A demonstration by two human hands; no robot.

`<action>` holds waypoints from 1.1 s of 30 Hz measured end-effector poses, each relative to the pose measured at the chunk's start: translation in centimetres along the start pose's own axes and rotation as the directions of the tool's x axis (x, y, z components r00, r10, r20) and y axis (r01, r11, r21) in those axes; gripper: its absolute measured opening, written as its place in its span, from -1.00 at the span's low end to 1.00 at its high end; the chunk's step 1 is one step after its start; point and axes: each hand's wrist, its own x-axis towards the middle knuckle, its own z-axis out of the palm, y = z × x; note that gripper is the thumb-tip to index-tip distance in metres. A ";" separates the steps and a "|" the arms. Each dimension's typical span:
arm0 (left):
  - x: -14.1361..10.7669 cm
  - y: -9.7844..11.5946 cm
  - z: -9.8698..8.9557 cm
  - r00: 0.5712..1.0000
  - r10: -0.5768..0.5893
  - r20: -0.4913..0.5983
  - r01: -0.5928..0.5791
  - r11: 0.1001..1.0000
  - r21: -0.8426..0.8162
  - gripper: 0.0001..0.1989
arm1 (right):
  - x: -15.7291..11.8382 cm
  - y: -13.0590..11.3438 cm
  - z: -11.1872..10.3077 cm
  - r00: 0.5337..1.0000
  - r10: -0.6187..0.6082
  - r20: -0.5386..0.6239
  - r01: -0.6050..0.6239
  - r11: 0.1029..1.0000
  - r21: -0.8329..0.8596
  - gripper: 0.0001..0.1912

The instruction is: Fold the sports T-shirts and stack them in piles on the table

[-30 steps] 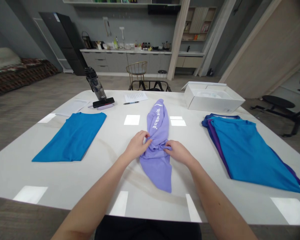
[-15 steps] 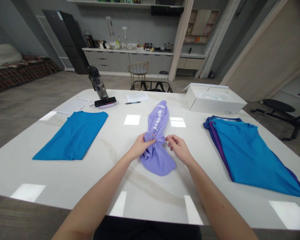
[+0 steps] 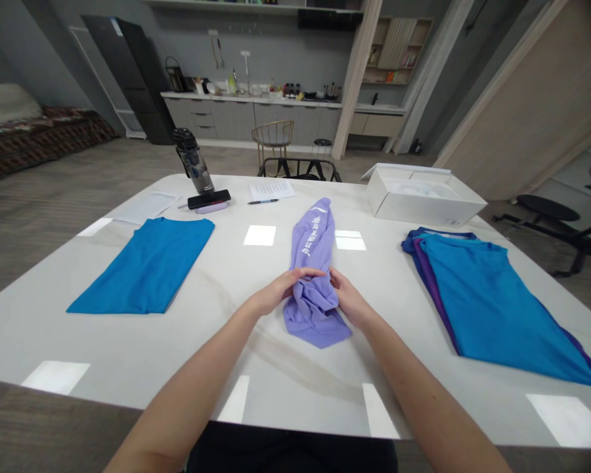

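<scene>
A lavender cloth (image 3: 313, 236) with white printed characters lies lengthwise on the white table (image 3: 201, 355), its near part bunched and folded. My left hand (image 3: 282, 289) grips the bunched part from the left, fingers stretched across the top of it. From the right, my right hand (image 3: 349, 299) closes round the other side, its fingers partly hidden by the fabric. Below both hands, a loose pointed end of the cloth rests on the table.
A folded blue garment (image 3: 145, 266) lies to the left. Several stacked garments, blue on top (image 3: 502, 302), lie on the right. Farther back are an open white box (image 3: 418, 203), a dark bottle (image 3: 194, 164), a phone (image 3: 209, 199), a pen (image 3: 263, 202) and papers (image 3: 273, 190).
My left hand has shifted its fingers over the top of the cloth. My right hand has moved in from a fingertip pinch to its side. The lower part has become more gathered.
</scene>
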 end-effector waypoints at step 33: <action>4.3 -1.7 -9.8 0.924 0.193 -0.331 0.128 0.658 0.742 -0.32 | 17.3 -1.8 -2.6 0.938 -0.344 -0.037 0.033 0.196 -0.980 -0.62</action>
